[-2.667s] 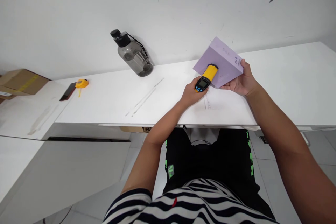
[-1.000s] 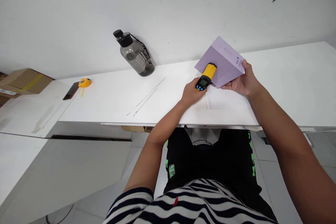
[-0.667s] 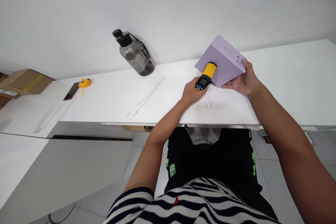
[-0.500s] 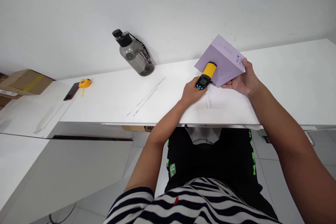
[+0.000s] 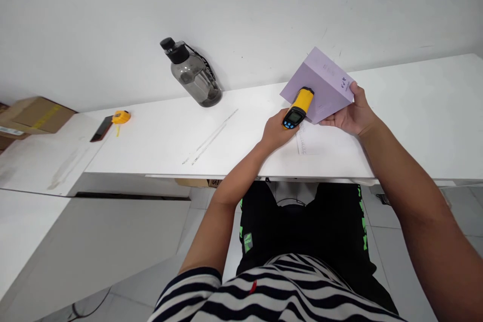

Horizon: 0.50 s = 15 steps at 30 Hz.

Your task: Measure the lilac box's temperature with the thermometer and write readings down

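Note:
My left hand (image 5: 277,130) is wrapped round the handle of a yellow and black infrared thermometer (image 5: 305,99), with its small screen and blue buttons facing up. The thermometer's front end points at a purple box (image 5: 325,91), close in front of it; whether the two touch I cannot tell. My right hand (image 5: 358,113) grips the box at its right corner, thumb on the side with dark print and fingers underneath. The box is tilted above the white table (image 5: 241,146). Part of its near face is hidden behind the thermometer.
A grey see-through water bottle (image 5: 196,80) with a black cap stands by the wall. Further left on the table are a yellow tape measure (image 5: 121,116) and a dark flat object (image 5: 101,129). Cardboard boxes (image 5: 41,114) sit at the far left. Pencil marks show on the tabletop.
The view has shifted very slightly. Both hands keep their grips, and the thermometer and purple box stay almost where they were.

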Available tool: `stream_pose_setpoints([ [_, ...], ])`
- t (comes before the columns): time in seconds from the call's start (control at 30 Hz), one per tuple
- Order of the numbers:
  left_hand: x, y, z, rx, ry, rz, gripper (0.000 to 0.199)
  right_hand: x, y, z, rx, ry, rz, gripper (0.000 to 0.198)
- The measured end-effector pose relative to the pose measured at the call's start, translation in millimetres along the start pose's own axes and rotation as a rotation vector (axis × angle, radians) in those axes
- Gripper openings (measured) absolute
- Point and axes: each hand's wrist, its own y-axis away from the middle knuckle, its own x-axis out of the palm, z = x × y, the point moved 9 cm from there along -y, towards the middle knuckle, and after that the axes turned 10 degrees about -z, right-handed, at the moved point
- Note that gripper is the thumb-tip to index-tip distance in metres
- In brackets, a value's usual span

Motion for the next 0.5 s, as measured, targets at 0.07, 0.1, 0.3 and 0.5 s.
stream_pose_setpoints([
  [0.07, 0.8, 0.3, -1.0, 0.012, -0.02, 0.01, 0.039, 0.7, 0.4, 0.8, -0.005, 0.001, 0.005, 0.077],
  [0.1, 1.2, 0.4, -1.1, 0.014, -0.024, 0.013, 0.04, 1.0, 0.5, 1.0, -0.007, 0.003, 0.009, 0.077],
  [0.3, 1.9, 0.8, -0.2, 0.003, 0.01, 0.009, 0.042, 2.0, -0.5, 0.6, -0.011, 0.029, 0.072, 0.078],
  [0.5, 1.6, 0.3, -0.2, 0.013, 0.033, 0.004, 0.042, 2.3, -0.8, -1.6, 0.004, -0.013, 0.07, 0.077],
])
